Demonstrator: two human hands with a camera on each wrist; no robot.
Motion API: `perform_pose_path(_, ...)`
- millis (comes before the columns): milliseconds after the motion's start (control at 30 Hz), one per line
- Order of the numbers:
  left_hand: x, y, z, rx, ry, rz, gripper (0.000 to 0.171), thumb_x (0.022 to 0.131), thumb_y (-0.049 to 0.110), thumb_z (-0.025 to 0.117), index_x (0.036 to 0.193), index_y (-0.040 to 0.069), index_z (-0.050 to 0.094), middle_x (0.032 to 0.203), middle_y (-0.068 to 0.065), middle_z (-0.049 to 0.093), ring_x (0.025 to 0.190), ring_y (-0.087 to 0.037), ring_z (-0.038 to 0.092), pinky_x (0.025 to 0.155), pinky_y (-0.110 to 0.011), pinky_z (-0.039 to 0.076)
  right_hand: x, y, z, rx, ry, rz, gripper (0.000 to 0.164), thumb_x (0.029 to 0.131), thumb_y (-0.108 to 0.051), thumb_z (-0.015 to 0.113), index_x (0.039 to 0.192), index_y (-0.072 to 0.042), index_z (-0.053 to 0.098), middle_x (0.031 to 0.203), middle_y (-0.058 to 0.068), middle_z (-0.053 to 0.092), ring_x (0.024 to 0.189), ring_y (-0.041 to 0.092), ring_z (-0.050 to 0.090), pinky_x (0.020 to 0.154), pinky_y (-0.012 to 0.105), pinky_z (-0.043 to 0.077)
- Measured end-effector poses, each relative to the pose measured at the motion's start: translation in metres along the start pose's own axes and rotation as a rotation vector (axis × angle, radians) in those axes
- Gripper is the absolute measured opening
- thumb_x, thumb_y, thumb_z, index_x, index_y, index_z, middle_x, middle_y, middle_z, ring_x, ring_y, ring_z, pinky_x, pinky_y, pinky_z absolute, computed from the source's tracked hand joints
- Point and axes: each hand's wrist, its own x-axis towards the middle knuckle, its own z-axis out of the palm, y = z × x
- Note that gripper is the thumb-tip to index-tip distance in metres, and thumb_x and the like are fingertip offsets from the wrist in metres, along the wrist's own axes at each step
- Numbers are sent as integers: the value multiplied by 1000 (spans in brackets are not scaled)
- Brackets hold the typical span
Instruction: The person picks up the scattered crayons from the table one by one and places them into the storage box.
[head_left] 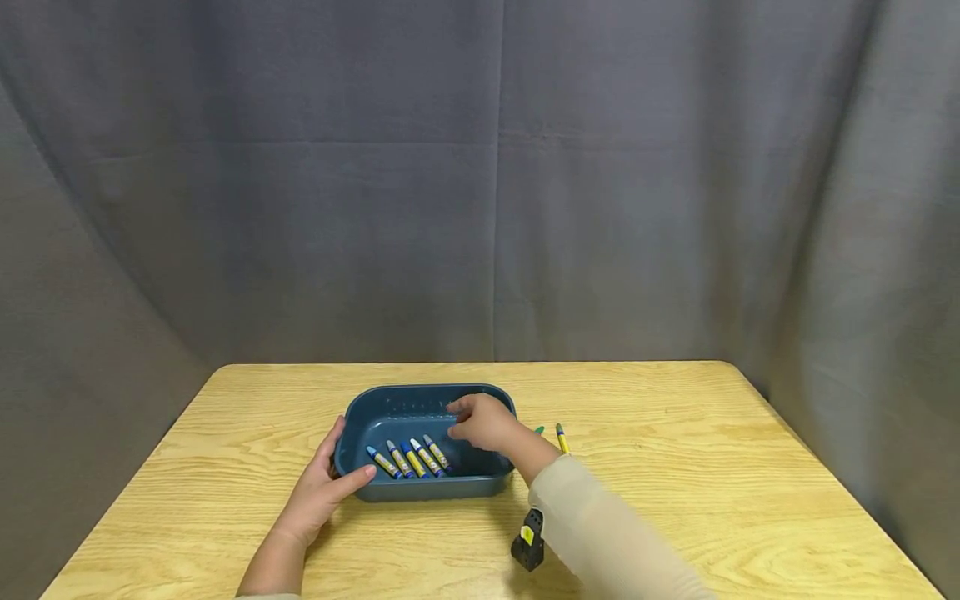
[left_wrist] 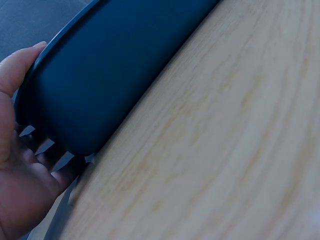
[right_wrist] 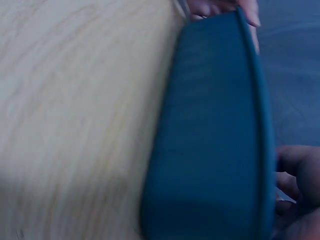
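A dark blue rectangular plastic basin [head_left: 427,490] stands on the table, with several crayons [head_left: 414,454] in yellow and blue wrappers lying side by side on its floor. My left hand [head_left: 315,502] grips the basin's left end, thumb over the rim; in the left wrist view its fingers spread under the corner of the basin [left_wrist: 115,65]. Over the basin's right part is my right hand [head_left: 486,421], thumb and forefinger apart with nothing visible between them. In the right wrist view the basin wall [right_wrist: 210,125] hides part of that hand.
To the right of the basin lies another yellow-wrapped crayon [head_left: 562,437]. A green tip [head_left: 539,430] shows beside it, partly hidden by the right forearm. A black device [head_left: 528,542] hangs at the right wrist. Grey curtains [head_left: 375,208] stand behind the wooden table [head_left: 675,467].
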Motion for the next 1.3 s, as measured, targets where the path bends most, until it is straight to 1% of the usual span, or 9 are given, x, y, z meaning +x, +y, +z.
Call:
perform_pose_path(167,0,-1,-1,10,1,-1,97,87,15,70,159,13,5,166,-14,8,150,-37,19,92,-2,32,-6,6,-21,44,59,-3,41,90,-9,66,130,1,61,106,15,66,82,22,64,68,31,55)
perform_pose_path(267,1,-2,-1,18,0,0,97,87,15,70,159,13,5,166,-14,8,150,-37,19,92,-2,31,-12,13,-35,80,104,17,41,90,-8,66,130,0,61,105,14,65,85,21,64,71,32,57)
perform_pose_path(433,1,-1,-1,7,-1,-4,96,88,14,69,159,13,4,165,-16,9,149,-37,22,89,-1,34,-22,29,-57,114,168,40,40,92,-8,63,131,1,59,106,16,61,93,28,66,76,35,58)
perform_pose_path(633,0,-1,-1,11,-1,-17,97,88,15,70,159,14,4,165,-17,9,148,-37,23,88,-2,36,-34,54,-74,123,186,65,42,95,-9,59,134,3,55,109,18,58,100,36,63,81,41,57)
perform_pose_path(767,0,-1,0,5,0,-22,97,88,14,70,159,14,4,165,-17,10,148,-38,24,87,-2,36,-41,68,-78,137,192,92,44,94,-8,59,135,5,53,104,16,56,82,25,59,74,38,55)
perform_pose_path(867,0,0,0,-5,-1,-21,97,88,14,69,159,14,3,165,-17,11,147,-38,25,87,-3,37,-44,77,-77,145,200,127,44,94,-7,59,135,6,52,100,14,56,68,15,48,64,32,48)
perform_pose_path(1000,-1,0,1,-10,1,-22,97,88,14,69,159,15,3,164,-19,14,146,-38,28,86,-3,38,-46,87,-74,190,202,177,45,94,-4,59,137,7,49,97,11,52,56,11,38,56,27,38)
perform_pose_path(1100,-1,0,1,-8,4,-21,97,87,14,70,159,15,4,164,-19,15,146,-37,29,87,-4,39,-48,94,-72,192,207,196,45,94,-3,59,137,8,49,96,11,51,55,11,37,56,28,38)
perform_pose_path(1300,0,0,0,-6,2,-12,97,88,13,70,159,15,4,164,-18,13,146,-37,28,88,-4,38,-52,104,-68,99,237,195,44,93,-6,61,132,10,53,97,15,56,71,15,52,65,30,52)
